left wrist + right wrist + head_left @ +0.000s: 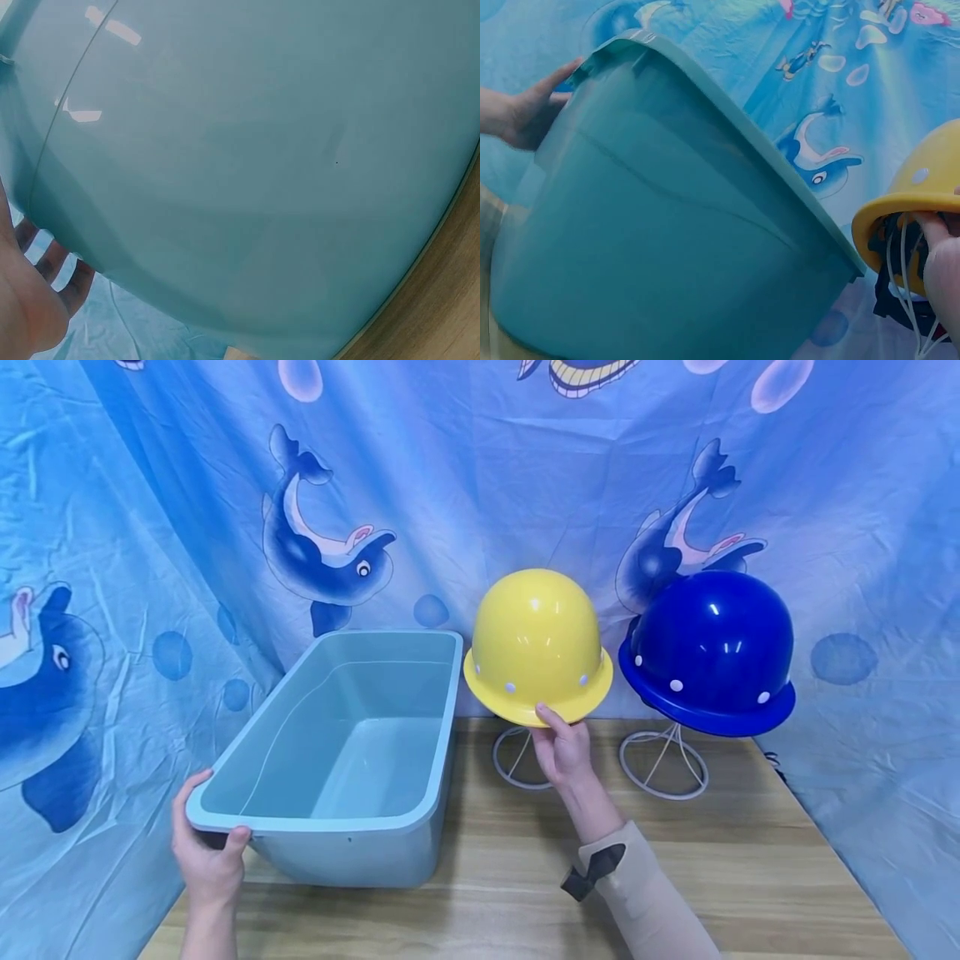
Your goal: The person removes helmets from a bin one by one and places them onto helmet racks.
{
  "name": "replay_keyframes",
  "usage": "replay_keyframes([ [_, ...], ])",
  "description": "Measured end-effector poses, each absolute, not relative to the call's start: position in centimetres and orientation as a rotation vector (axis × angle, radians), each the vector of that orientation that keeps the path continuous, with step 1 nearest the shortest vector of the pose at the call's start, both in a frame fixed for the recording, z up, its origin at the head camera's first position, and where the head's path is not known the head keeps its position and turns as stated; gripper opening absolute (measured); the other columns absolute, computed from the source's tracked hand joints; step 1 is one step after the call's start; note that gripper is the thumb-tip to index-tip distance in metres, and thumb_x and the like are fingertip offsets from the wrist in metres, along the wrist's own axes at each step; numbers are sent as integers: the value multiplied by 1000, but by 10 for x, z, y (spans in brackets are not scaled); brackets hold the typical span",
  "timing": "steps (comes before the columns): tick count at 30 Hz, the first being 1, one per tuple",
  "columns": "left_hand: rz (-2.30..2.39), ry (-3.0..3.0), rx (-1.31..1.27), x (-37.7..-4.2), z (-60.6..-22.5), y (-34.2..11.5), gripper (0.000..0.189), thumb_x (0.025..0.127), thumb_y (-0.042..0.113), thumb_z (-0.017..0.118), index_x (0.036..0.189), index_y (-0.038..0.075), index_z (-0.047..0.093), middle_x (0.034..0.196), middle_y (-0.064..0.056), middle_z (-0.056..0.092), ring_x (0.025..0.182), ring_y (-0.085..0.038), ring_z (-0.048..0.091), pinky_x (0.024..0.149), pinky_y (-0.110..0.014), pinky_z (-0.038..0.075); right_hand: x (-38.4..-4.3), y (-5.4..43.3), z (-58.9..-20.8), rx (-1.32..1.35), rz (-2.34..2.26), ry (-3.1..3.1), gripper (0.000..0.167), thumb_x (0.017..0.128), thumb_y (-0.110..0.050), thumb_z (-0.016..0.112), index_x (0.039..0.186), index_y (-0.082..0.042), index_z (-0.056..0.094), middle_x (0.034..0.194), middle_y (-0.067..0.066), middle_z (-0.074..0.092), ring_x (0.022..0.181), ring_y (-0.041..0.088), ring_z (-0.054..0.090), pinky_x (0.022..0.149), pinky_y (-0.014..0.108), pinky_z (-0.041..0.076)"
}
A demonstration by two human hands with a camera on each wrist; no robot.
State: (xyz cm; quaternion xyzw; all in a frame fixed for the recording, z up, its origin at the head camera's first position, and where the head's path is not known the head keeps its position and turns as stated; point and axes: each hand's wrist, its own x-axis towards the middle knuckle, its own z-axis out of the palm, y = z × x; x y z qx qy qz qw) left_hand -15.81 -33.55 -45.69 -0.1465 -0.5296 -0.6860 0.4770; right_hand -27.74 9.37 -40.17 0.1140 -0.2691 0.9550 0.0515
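A yellow hard hat [536,627] sits over a white wire stand [517,768] on the table. My right hand [564,750] grips its front brim, thumb on top and fingers underneath. In the right wrist view, the yellow hard hat [919,176] shows dark straps inside, and my right hand [941,262] is at its brim. My left hand [210,852] holds the near left corner of a light blue plastic tub [315,825]. Fingers of that left hand [34,300] lie against the tub's outer wall [262,187] in the left wrist view.
A blue hard hat [712,652] rests on another wire stand [663,768] to the right. The wooden table [510,877] lies beneath everything. A blue curtain [480,485] printed with dolphins hangs behind and at both sides.
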Motion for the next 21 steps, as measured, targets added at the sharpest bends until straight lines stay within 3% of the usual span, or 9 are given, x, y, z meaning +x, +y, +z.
replay_keyframes([
  [4, -1677, -1270, -365, -160, -456, -337, 95, 66, 12, 100, 145, -13, 54, 130, -19, 66, 114, -24, 62, 93, -20, 52, -276, 93, -403, 192, 2798, -1000, 38, 98, 18, 54, 117, -13, 66, 102, 0, 72, 91, 12, 74, 85, 26, 64],
  [9, -1630, -1300, -340, -162, -453, -339, 96, 66, 15, 100, 145, -12, 54, 130, -18, 67, 115, -23, 63, 94, -19, 52, -277, 93, -398, 122, 2733, -1154, 26, 99, 9, 63, 116, -11, 65, 104, 0, 71, 93, 11, 75, 88, 25, 62],
  [13, -1618, -1323, -337, -163, -453, -339, 95, 67, 15, 100, 145, -12, 53, 130, -18, 67, 116, -23, 63, 94, -19, 52, -276, 96, -396, 49, 2867, -1112, 23, 103, 6, 59, 114, -12, 65, 103, -1, 71, 92, 10, 76, 88, 22, 62],
  [21, -1660, -1300, -334, -164, -459, -335, 96, 66, 14, 101, 145, -11, 54, 129, -19, 67, 115, -23, 63, 94, -18, 53, -268, 97, -395, 97, 2907, -1087, 30, 104, 10, 53, 124, -11, 56, 110, -1, 68, 97, 12, 76, 92, 24, 61],
])
